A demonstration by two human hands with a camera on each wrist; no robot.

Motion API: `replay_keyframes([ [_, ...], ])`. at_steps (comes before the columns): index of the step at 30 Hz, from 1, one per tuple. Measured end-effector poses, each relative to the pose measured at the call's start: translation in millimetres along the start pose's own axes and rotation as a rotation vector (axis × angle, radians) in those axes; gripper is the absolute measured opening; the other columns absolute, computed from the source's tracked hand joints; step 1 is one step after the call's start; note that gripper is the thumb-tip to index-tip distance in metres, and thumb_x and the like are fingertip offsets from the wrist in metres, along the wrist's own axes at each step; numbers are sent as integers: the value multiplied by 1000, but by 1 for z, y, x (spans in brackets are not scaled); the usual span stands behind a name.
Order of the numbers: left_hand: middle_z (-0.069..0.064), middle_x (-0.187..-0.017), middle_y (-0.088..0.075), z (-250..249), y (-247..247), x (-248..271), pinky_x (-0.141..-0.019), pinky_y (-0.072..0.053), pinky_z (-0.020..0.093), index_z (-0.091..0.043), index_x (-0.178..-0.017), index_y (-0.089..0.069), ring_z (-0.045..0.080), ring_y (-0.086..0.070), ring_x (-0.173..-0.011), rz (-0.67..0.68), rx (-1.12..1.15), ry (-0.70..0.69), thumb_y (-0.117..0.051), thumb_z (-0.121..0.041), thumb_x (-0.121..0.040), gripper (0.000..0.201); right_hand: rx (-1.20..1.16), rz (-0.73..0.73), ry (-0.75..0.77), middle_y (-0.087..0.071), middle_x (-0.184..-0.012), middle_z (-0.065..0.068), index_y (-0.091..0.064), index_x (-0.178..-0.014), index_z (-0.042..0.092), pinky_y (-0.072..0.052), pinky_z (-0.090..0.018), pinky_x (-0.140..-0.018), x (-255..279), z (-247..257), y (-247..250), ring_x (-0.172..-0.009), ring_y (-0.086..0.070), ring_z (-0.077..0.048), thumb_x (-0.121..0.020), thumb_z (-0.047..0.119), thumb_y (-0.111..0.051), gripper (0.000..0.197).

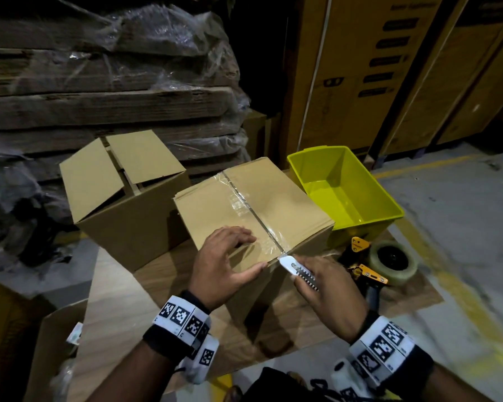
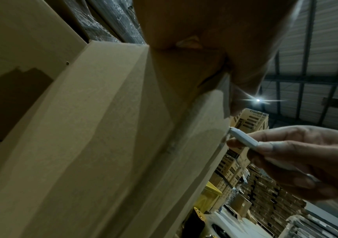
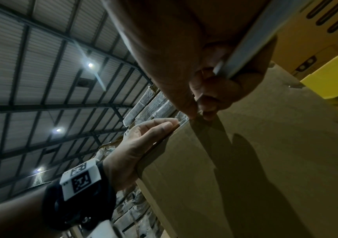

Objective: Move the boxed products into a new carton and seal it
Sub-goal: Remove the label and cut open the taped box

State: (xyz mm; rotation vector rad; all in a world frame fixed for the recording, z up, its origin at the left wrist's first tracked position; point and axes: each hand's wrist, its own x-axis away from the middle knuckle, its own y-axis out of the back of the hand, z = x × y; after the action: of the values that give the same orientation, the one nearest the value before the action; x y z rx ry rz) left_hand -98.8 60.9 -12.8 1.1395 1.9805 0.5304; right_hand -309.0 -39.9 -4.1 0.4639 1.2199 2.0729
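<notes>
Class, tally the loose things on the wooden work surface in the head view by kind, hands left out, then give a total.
Cardboard cartons: 2, one taped carton and one open carton
Yellow plastic bin: 1
Tape dispenser: 1
Box cutter: 1
Total: 5

The contents of the taped carton under the left hand are hidden by its closed flaps. The cutter blade tip, ahead of the right hand, is too small to resolve. The tape dispenser beyond the right hand is partly hidden by it.
</notes>
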Motion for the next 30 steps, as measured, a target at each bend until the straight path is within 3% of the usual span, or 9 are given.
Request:
replay_keyframes([
  [5,-9,-120,-64,1,2,0,-101,-46,33,-20,-112,-67,1,-53,-117,20,10,-6,-77,-49,-74,49,-11,25,26,-66,-102,10,-56,-123,32,-54,-40,-77,-1,3,7,-92,-63,-11,-89,44,-48,38],
  [8,-10,-119,-63,-1,1,0,-100,-47,31,-21,-112,-67,1,-53,-115,5,11,-1,-74,-50,-76,47,28,69,54,-66,-102,12,-59,-121,31,-53,-36,-77,0,12,10,-91,-63,-9,-88,48,-45,40],
  [11,-9,-120,-63,-1,1,0,-99,-47,32,-21,-112,-67,3,-54,-115,-2,13,1,-74,-49,-76,47,5,52,65,-68,-104,7,-62,-121,26,-52,-34,-81,-1,16,12,-94,-64,-12,-89,36,-56,34],
  [16,-9,-126,-59,2,1,0,-102,-44,30,-23,-119,-64,7,-50,-121,33,-19,-6,-78,-62,-68,65,5,109,102,-65,-101,12,-62,-120,31,-52,-32,-77,1,15,15,-91,-63,-9,-86,40,-55,36],
  [19,-8,-129,-57,3,1,-1,-102,-45,35,-23,-123,-62,10,-48,-123,26,-23,11,-80,-59,-67,69,-51,88,122,-65,-100,15,-62,-118,33,-53,-31,-77,3,12,22,-90,-62,-4,-85,36,-60,34],
  [23,-6,-121,-60,3,1,-1,-95,-49,39,-18,-119,-64,12,-53,-116,-11,8,-19,-81,-51,-72,59,-45,-50,152,-64,-98,12,-61,-121,30,-53,-31,-73,4,7,31,-87,-63,-8,-87,39,-60,36],
  [28,-5,-109,-65,-1,0,-1,-88,-49,31,-17,-107,-67,10,-57,-103,8,-109,-97,-77,-46,-77,43,105,-114,128,-66,-113,4,-53,-129,26,-55,-35,-68,-17,3,40,-94,-67,-20,-89,30,-64,42],
  [30,-4,-107,-66,-1,-1,-2,-88,-48,31,-17,-102,-68,11,-58,-101,5,-106,-119,-78,-44,-78,38,84,-80,71,-68,-103,5,-49,-123,27,-52,-35,-63,-24,4,44,-88,-67,-21,-87,30,-65,39],
])
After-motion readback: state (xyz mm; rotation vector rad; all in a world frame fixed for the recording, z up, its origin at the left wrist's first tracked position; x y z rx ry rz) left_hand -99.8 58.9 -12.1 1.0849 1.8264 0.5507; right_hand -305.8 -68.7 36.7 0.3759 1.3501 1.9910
